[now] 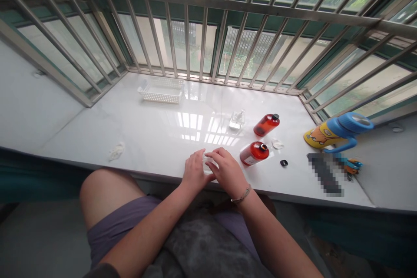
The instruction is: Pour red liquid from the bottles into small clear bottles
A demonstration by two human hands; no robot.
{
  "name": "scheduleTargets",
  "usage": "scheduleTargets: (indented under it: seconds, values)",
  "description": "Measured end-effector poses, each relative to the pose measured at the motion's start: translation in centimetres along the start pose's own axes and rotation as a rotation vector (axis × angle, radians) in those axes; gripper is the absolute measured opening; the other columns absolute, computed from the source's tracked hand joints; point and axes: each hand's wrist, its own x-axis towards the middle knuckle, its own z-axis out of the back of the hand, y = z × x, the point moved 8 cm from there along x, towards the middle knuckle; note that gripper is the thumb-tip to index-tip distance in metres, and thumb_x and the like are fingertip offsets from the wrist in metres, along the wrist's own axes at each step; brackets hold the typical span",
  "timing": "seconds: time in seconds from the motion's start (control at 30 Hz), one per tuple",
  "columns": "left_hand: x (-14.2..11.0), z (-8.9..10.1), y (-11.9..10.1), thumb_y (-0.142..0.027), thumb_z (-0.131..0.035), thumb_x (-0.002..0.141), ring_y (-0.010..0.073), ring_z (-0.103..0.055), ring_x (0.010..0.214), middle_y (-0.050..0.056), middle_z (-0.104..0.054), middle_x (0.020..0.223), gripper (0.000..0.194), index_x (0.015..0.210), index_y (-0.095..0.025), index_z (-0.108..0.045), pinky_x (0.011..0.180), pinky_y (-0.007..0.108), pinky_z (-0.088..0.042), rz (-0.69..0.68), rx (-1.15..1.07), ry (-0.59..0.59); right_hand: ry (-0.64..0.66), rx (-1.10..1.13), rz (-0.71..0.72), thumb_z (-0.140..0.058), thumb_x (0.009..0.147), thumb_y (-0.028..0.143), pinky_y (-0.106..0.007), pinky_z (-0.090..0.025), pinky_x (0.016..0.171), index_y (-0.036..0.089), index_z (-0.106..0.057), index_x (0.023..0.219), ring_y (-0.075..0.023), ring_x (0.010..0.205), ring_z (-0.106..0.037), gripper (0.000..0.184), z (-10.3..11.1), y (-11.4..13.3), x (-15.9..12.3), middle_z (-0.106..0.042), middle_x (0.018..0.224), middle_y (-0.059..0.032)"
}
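At the near edge of the white counter, my left hand [194,168] and my right hand [227,170] meet around a small clear container [207,165]. Fingers of both hands curl against its sides and cover most of it, so its exact kind does not show. Just right of my right hand stands an amber-red bottle [254,154] with a pale label and an uncovered neck. A black cap [284,163] lies on the counter to its right. Behind it is a second red bottle [266,125] with its black cap on.
A clear glass vessel [237,120] stands left of the rear bottle. Crumpled tissue [116,151] lies at left, another tissue [278,143] at right. A white basket [162,91] sits at the back. A blue-yellow flask [325,134] and a pixelated dark object [325,173] are far right.
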Motion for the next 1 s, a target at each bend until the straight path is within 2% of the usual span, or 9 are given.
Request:
scheduleTargets:
  seconds: [0.2,0.33,0.47,0.53,0.6,0.7,0.83,1.0]
  values:
    - [0.0,0.0,0.0,-0.036,-0.091,0.074,0.0400,-0.065,0.133,0.018,-0.065,0.144,0.094,0.153,-0.022,-0.042,0.112,0.058,-0.052,0.013,0.012,0.007,-0.024,0.112,0.061,-0.059,0.103,0.013,-0.048,-0.061,0.100,0.026,-0.069,0.129,-0.0281,0.111,-0.068,0.030,0.8,0.1,-0.4,-0.073,0.118,-0.0093]
    - [-0.1,0.0,0.0,-0.036,-0.092,0.074,0.0392,-0.064,0.133,0.017,-0.064,0.148,0.096,0.154,-0.022,-0.041,0.112,0.056,-0.052,0.016,0.013,0.011,-0.002,0.160,0.086,-0.051,0.100,0.005,-0.050,-0.060,0.102,0.027,-0.064,0.135,-0.0275,0.116,-0.068,0.043,0.8,0.1,-0.6,-0.074,0.126,-0.0091]
    - [0.0,0.0,-0.1,-0.040,-0.090,0.076,0.0392,-0.065,0.131,0.017,-0.065,0.146,0.093,0.153,-0.021,-0.042,0.110,0.056,-0.053,0.010,0.020,0.002,-0.002,0.200,0.101,-0.043,0.091,-0.003,-0.050,-0.056,0.112,0.024,-0.058,0.142,-0.0263,0.128,-0.064,0.060,1.3,0.4,-0.7,-0.068,0.138,-0.0110]
    - [0.0,0.1,-0.2,-0.041,-0.087,0.079,0.0393,-0.066,0.130,0.018,-0.066,0.144,0.088,0.152,-0.020,-0.043,0.109,0.056,-0.054,0.004,0.026,-0.014,-0.037,0.185,0.069,-0.045,0.095,0.002,-0.051,-0.055,0.114,0.023,-0.057,0.143,-0.0273,0.129,-0.063,0.054,1.6,0.4,-0.6,-0.066,0.137,-0.0129]
    - [0.0,0.2,-0.4,-0.038,-0.084,0.080,0.0390,-0.066,0.129,0.018,-0.067,0.142,0.083,0.151,-0.019,-0.044,0.109,0.056,-0.054,0.002,0.027,-0.030,-0.072,0.141,0.017,-0.053,0.102,0.015,-0.053,-0.057,0.108,0.022,-0.056,0.142,-0.0295,0.121,-0.066,0.041,1.7,0.3,-0.6,-0.067,0.128,-0.0139]
    - [-0.1,0.3,-0.4,-0.035,-0.083,0.080,0.0386,-0.066,0.129,0.019,-0.067,0.141,0.081,0.150,-0.018,-0.045,0.109,0.056,-0.054,0.010,0.020,-0.036,-0.072,0.075,-0.003,-0.065,0.102,0.029,-0.054,-0.060,0.101,0.022,-0.055,0.144,-0.0322,0.112,-0.068,0.043,1.4,0.4,-0.6,-0.069,0.119,-0.0133]
    - [-0.1,0.2,-0.3,-0.037,-0.088,0.077,0.0399,-0.066,0.130,0.019,-0.066,0.144,0.090,0.153,-0.020,-0.043,0.109,0.057,-0.053,0.013,0.021,-0.005,-0.078,0.044,0.026,-0.063,0.102,0.022,-0.054,-0.059,0.103,0.024,-0.058,0.140,-0.0325,0.116,-0.066,0.038,1.9,0.4,-0.6,-0.070,0.124,-0.0130]
    - [0.1,0.4,-0.4,-0.040,-0.091,0.074,0.0403,-0.066,0.129,0.017,-0.066,0.144,0.095,0.154,-0.023,-0.043,0.109,0.057,-0.054,0.019,0.020,-0.014,-0.136,0.000,-0.008,-0.061,0.099,0.017,-0.055,-0.057,0.106,0.024,-0.061,0.137,-0.0333,0.120,-0.065,0.038,3.1,-0.3,-0.4,-0.069,0.126,-0.0136]
